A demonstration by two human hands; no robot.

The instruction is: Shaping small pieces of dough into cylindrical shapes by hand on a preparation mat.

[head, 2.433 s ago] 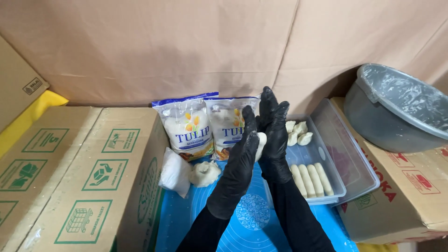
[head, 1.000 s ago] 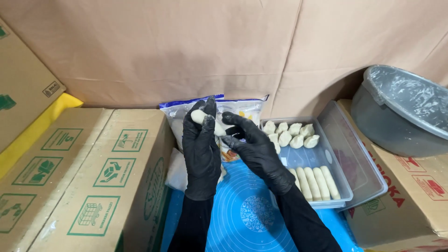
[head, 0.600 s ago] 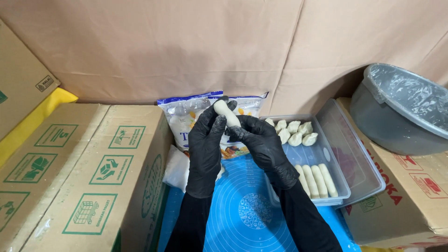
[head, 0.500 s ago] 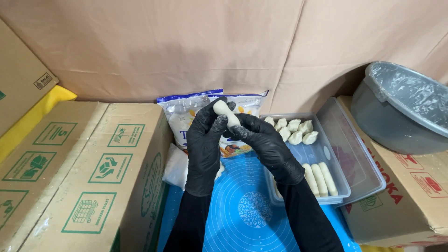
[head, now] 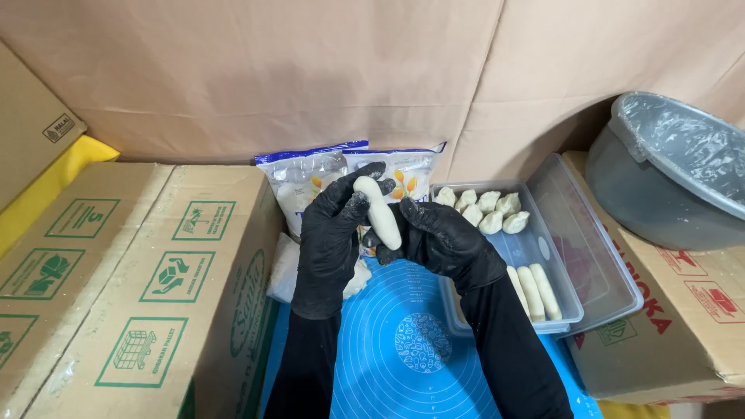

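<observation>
Two white plastic flour bags with blue tops (head: 314,182) lean against the brown paper wall, beside green-printed brown cardboard boxes (head: 132,271); a red-printed carton (head: 683,310) sits right.

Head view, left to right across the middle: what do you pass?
Cardboard boxes with green symbols → left hand → white dough roll → right hand → clear plastic container → grey tub covered with film.
</observation>
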